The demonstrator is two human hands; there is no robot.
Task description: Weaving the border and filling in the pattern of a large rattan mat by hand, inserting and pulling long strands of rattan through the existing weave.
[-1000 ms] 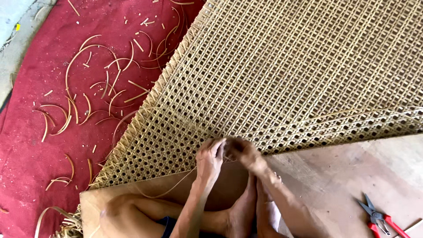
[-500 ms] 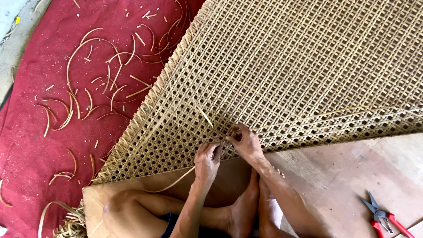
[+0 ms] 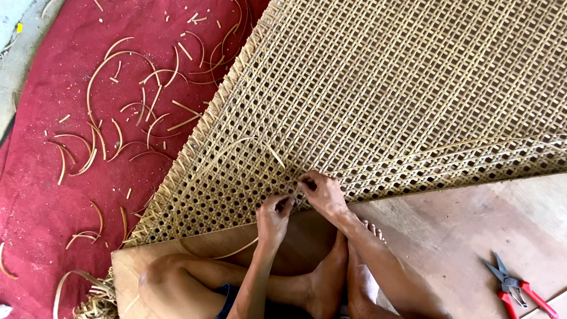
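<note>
Near the bottom centre of the frame I see my two hands working at the lower edge of a large woven cane sheet (image 3: 390, 94), which fills the upper right and the middle of the picture. My left hand (image 3: 273, 214) sits just under that edge, with the fingers curled together, and it seems to pinch a thin cane strand (image 3: 239, 250) that runs down and to the left over the wooden board (image 3: 460, 236). My right hand (image 3: 322, 192) lies on the weave itself, just beside the left one, the fingertips pressed together on the mesh (whether it really clamps a strand or only presses on it, I cannot tell, because the fingers cover that place). The two hands almost touch each other.

A loose strand end (image 3: 274, 155) lies on the weave just above the hands. Below the hands my crossed legs and bare feet (image 3: 328, 283) rest on the board. At the lower right of the frame, well apart from the hands, a pair of red-handled pliers (image 3: 512, 286) lies on the board. On the left side a red cloth (image 3: 41, 177) covers the floor, and many short cane offcuts (image 3: 118, 112) are scattered over it.
</note>
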